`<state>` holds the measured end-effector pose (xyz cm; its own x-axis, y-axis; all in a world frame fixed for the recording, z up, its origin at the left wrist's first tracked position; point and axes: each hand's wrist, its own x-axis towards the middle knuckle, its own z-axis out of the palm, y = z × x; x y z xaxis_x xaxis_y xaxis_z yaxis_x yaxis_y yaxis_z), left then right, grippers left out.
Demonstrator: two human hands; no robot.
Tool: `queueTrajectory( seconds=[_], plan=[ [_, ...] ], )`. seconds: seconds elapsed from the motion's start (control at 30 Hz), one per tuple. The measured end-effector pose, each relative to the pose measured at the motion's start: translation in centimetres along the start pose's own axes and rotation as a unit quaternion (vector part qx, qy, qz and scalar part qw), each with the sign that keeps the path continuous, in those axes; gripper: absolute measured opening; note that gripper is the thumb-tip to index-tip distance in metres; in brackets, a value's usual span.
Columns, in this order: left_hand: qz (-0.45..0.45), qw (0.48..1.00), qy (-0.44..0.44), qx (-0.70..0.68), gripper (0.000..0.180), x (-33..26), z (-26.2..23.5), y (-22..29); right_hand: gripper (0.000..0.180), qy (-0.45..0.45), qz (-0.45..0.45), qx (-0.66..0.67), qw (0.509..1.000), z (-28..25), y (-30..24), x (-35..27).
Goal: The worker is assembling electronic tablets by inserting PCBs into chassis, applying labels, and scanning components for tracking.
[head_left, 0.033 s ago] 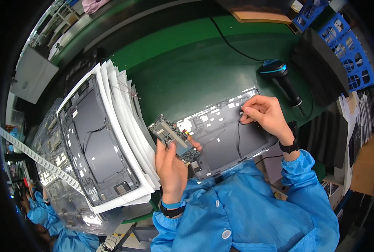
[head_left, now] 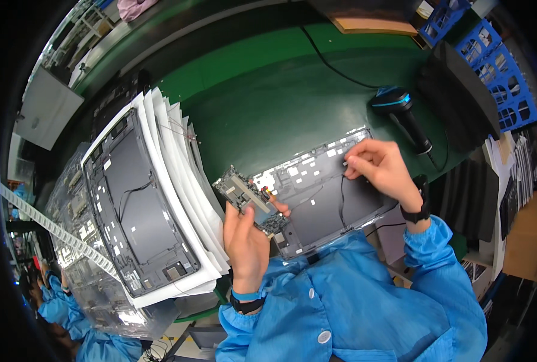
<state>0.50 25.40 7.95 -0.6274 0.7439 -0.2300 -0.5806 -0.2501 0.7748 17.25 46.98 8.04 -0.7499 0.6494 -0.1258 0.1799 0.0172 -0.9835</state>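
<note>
My left hand (head_left: 246,247) grips a circuit board (head_left: 244,192) by its edge, tilted over the left end of a dark grey device housing (head_left: 322,199). Fingers of that hand show past the board's far side, beside small red and yellow bits. The housing lies open side up on the green table, dotted with white pads. Above its right part my right hand (head_left: 382,170) is closed in a pinch. A thin black cable (head_left: 342,202) runs across the housing up to those fingertips. Whatever the pinch holds is too small to make out.
To the left, a second housing (head_left: 145,211) rests on a stack of white sheets (head_left: 181,181). Clear trays of boards (head_left: 81,241) stand beyond it. A black handheld scanner (head_left: 404,114) with its cord lies at the back right, near black foam sheets (head_left: 458,90) and blue racks (head_left: 503,78).
My right hand's fingertips have shifted very slightly over the housing. The left hand and circuit board stay in place.
</note>
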Motion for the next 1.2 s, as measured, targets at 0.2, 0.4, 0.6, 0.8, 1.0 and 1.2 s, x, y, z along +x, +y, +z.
queueTrajectory(
  seconds=[0.2, 0.4, 0.6, 0.8, 1.0, 1.2],
  plan=[
    [0.002, 1.0, 0.015, -0.003, 0.039, 0.0, 0.2, -0.2, 0.011, -0.006, -0.133, -0.275, 0.952, 5.5, -2.8, -2.6],
    [0.006, 1.0, -0.014, -0.001, 0.031, 0.0, -0.5, -0.4, 0.009, -0.029, -0.198, -0.392, 0.898, 5.8, -2.1, -1.9],
    [0.016, 0.995, 0.019, 0.095, 0.042, -1.7, 0.2, 0.0, 0.014, -0.259, 0.013, -0.097, 0.961, 4.4, -4.9, -4.0],
    [-0.069, 0.99, -0.023, 0.123, 0.064, -3.0, 0.2, 2.1, 0.014, -0.298, 0.127, 0.22, 0.92, 5.7, -3.6, -5.1],
    [-0.163, 0.975, -0.137, -0.056, 0.083, -5.7, -1.8, 2.5, 0.018, -0.264, 0.063, 0.239, 0.932, 6.8, -3.1, -5.4],
    [-0.201, 0.955, -0.081, 0.2, 0.028, -8.3, -2.1, 4.1, 0.017, -0.231, -0.015, 0.079, 0.97, 7.2, -3.3, -4.8]
  ],
)
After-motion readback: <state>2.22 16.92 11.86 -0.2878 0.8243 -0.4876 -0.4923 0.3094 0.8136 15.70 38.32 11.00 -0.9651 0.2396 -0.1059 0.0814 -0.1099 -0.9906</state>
